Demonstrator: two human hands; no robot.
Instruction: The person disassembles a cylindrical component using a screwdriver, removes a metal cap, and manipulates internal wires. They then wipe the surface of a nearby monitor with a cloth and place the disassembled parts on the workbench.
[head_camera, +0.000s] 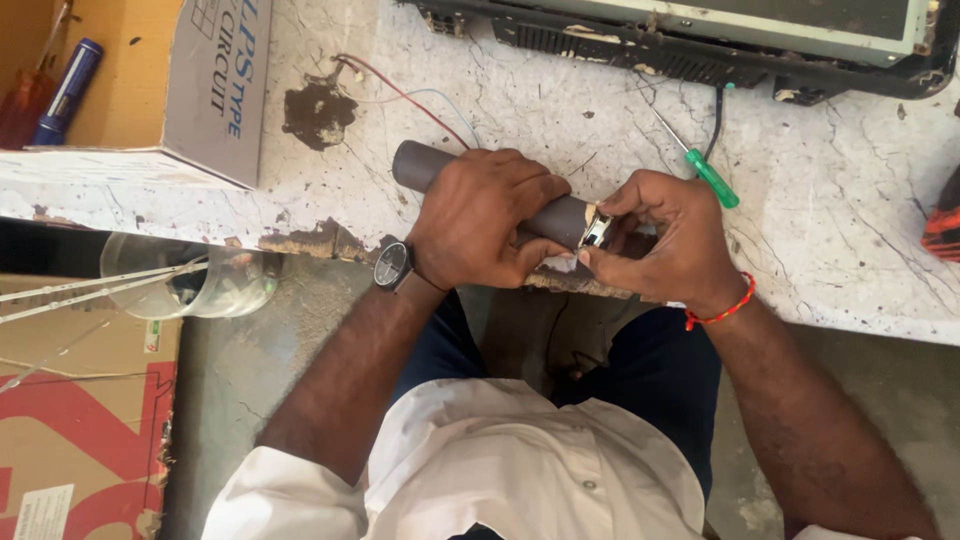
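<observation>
Grey tube — in left hand's grip (right hand pinches its end).

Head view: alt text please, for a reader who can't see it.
Seen from above, a person's left hand grips a dark grey tube at the edge of a worn marble bench while the right hand pinches a small shiny metal piece at the tube's end. A green-handled screwdriver lies just beyond the right hand, a cardboard box at upper left.

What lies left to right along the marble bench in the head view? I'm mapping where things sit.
Blue-capped tool in the cardboard box → grey box → grey tube gripped by the left hand → right hand at its shiny end → green-handled screwdriver.
</observation>
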